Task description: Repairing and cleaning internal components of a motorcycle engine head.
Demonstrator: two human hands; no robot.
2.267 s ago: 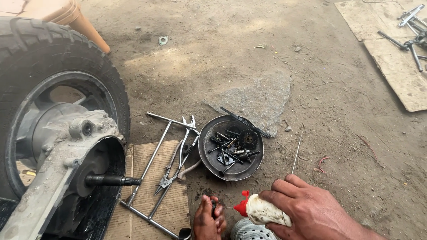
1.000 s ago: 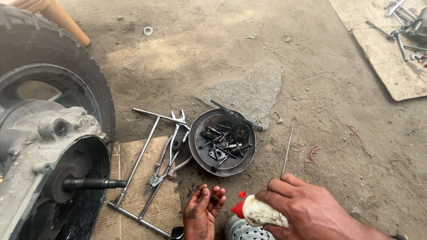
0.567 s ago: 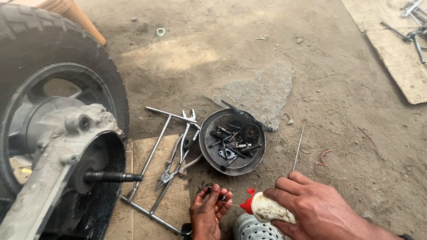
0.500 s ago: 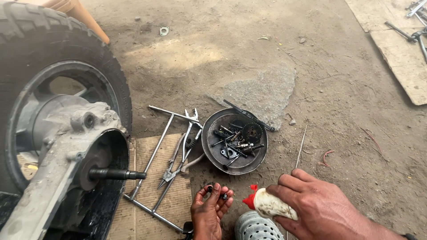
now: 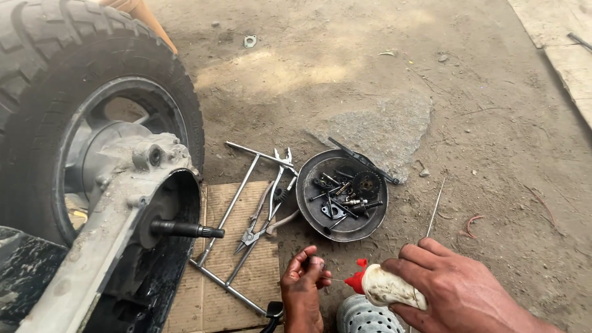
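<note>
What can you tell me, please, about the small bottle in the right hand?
The bottle is small, off-white and grimy, apparently soft plastic, with a red pointed nozzle. The right hand grips its body, holding it nearly level, nozzle aimed left toward the left hand's fingertips. It hangs just above a perforated metal part.

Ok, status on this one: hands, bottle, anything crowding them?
Right hand grips red-nozzled bottle, nozzle toward left hand. Left fingertips pinch a small part, too small to identify. Dish of parts sits just beyond.

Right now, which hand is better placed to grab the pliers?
Left, probably. The left hand pinches only something small, too small to tell, and sits just below the pliers on the cardboard. The right hand holds the red-tipped bottle, farther off.
</note>
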